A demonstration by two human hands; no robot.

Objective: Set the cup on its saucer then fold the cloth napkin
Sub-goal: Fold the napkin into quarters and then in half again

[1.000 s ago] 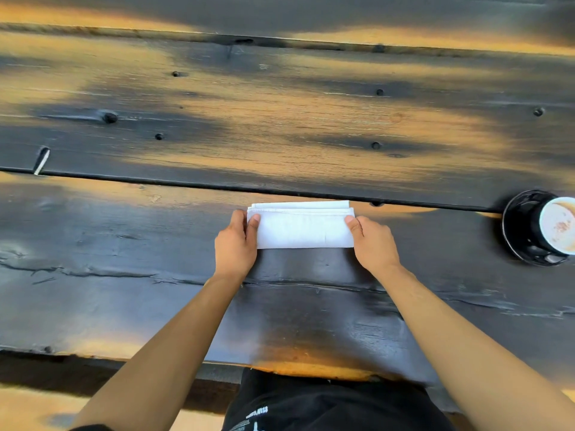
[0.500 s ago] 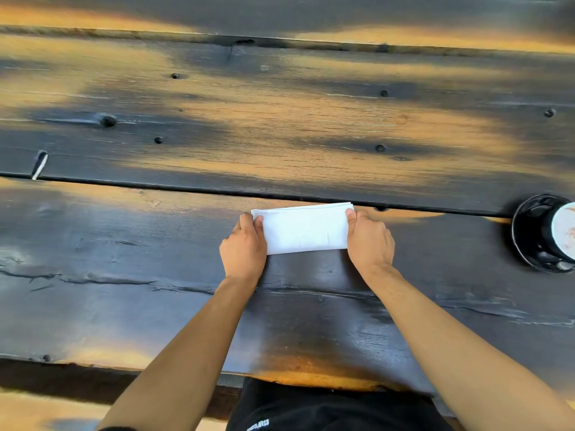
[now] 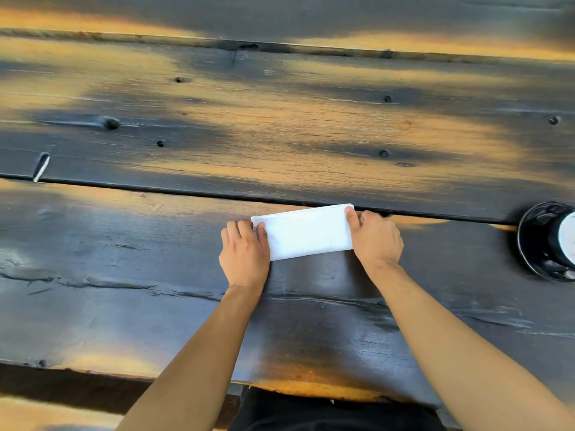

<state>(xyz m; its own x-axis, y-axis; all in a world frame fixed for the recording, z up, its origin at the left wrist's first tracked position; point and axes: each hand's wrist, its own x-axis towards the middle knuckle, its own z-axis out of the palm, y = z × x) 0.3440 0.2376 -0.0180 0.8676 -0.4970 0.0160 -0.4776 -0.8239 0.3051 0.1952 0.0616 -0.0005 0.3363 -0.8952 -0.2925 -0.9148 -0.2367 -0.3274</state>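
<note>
A dark plank table [image 3: 280, 135] with worn orange-brown patches fills the frame. A seam [image 3: 155, 191] crosses it from left to right. Dark knots [image 3: 111, 123] dot the upper planks. Black clothing [image 3: 326, 415] shows at bottom centre.

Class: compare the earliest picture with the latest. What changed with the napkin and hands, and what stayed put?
The napkin went from showing stepped layers at its far edge to one flat strip. The left hand and right hand slid forward along its ends. Cup and saucer stayed put.

A dark plank table [image 3: 186, 275] bears a folded white napkin [image 3: 306, 233] and black saucer [image 3: 529, 244].
</note>
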